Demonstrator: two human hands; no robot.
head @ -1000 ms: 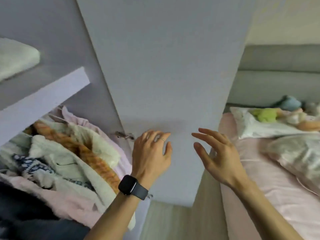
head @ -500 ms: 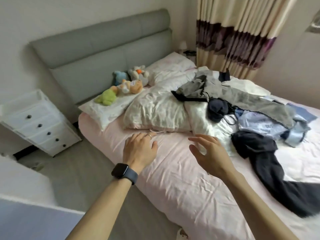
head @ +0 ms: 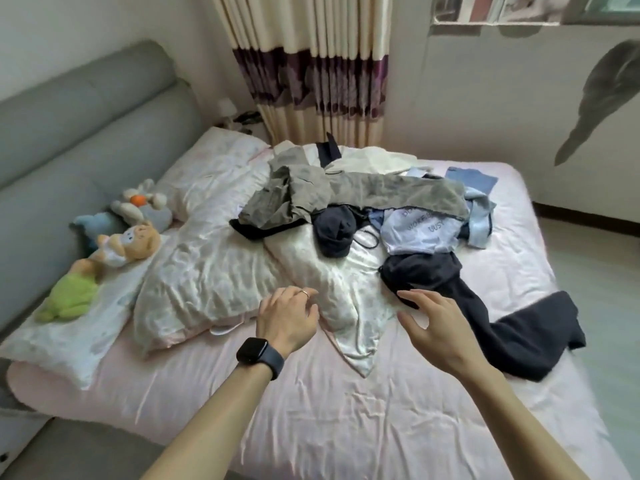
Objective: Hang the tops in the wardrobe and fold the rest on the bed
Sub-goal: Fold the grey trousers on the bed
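- Pink-sheeted bed (head: 311, 427), with clothes heaped toward its far side.
- A grey garment (head: 374, 194) drapes across the heap and hides much of what lies beneath.
- The pale blue top (head: 415, 233) shows "WOKE" and what looks like "BUSY"; its other letters are tucked under.
- Left hand (head: 287, 318) and right hand (head: 436, 323) hover with fingers relaxed, holding nothing. The right is beside the dark garment (head: 485, 306).

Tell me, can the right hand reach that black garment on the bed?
Probably yes: the right hand is open, holds nothing and hovers at the near edge of the black garment, with nothing between them.
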